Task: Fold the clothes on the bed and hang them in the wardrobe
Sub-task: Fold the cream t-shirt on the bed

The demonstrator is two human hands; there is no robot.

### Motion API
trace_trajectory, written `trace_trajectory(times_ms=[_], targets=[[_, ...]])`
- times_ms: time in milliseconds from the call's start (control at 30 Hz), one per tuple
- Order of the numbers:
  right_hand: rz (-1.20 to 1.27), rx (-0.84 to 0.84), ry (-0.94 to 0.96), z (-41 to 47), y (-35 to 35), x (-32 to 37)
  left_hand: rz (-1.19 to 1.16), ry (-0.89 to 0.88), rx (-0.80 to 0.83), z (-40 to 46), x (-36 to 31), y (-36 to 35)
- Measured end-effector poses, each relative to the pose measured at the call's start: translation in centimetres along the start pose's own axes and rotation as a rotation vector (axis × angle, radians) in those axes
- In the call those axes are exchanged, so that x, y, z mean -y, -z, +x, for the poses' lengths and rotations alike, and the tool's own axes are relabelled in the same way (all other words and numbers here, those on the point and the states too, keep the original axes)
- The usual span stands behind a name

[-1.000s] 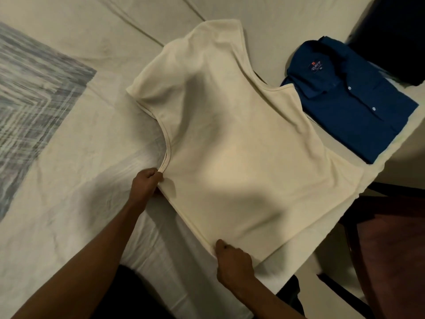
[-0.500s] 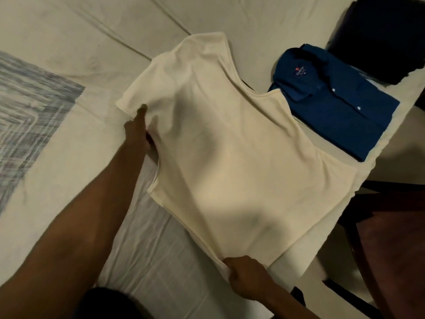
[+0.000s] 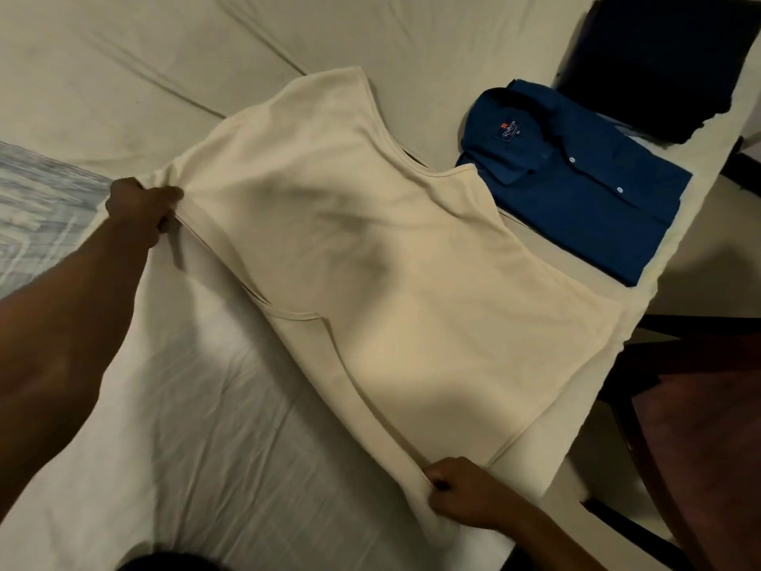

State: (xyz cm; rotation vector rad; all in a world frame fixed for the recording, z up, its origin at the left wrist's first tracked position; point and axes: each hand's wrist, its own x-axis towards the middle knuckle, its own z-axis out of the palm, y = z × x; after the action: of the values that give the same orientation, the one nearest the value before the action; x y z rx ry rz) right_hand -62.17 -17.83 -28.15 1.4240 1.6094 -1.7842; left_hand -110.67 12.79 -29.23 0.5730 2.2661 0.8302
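Lying spread out flat between the two hands is a cream, short-sleeved knit top (image 3: 370,282), its neckline pointing away from the person and its hem coming toward the near edge of the bed. The left hand (image 3: 138,210) is gripping the sleeve end of the top, fingers curled round the fabric and the cloth puckering into small folds right at the grip. The right hand (image 3: 461,492) is pinching the hem corner of the same top, thumb and curled fingers closing on the edge. The seam along the side between the two grips is running in a slack line, and part of the armhole edge is showing as a curved rim just beyond the midpoint between the hands. The pale, creased bedsheet (image 3: 214,447) is lying under everything, with a grey-blue patterned cloth (image 3: 37,216) just past the left hand on its outer side. Beyond the right hand, on the far side of the cream top and just beside its neckline, a folded dark blue button-up shirt (image 3: 576,191) with a small label at the collar is resting on the sheet. A folded black garment (image 3: 659,59) is sitting further off still, touching the blue shirt's far edge. Outward of the right hand, off the bed, a dark reddish wooden chair (image 3: 700,426) is standing.
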Motion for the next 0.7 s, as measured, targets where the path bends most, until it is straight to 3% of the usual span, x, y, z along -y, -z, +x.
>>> trace_trajectory(times_ms=[67,267,367,433,500,567,633,700], targets=[[0.036,-0.076,-0.010,-0.6,2.3,-0.8,-0.054,-0.041,0.002,0.4,-1.2,0.0],[0.245,-0.568,-0.115,-2.5,10.0,-4.5,-0.189,-0.085,-0.039,-0.9,-5.6,-2.4],[0.276,-0.645,-0.177,-2.3,11.5,-6.4,-0.143,0.033,-0.030,0.1,-5.2,-3.9],[0.244,-0.613,-0.194,-2.2,11.6,-6.8,0.036,0.112,-0.069,-0.1,-4.9,-4.6],[0.233,-0.585,-0.189,-2.3,11.5,-6.4,0.421,-0.111,-0.243,-2.9,-4.9,-5.3],[0.243,-0.574,-0.179,-2.4,11.1,-5.8,0.628,-0.534,-0.305,-6.7,-5.4,-6.2],[0.281,-0.573,-0.182,-2.5,10.9,-5.3,0.680,-0.904,0.012,-9.3,-5.4,-7.8],[0.310,-0.596,-0.188,-2.5,10.8,-5.2,0.804,-1.065,0.416,-11.0,-4.5,-9.6]])
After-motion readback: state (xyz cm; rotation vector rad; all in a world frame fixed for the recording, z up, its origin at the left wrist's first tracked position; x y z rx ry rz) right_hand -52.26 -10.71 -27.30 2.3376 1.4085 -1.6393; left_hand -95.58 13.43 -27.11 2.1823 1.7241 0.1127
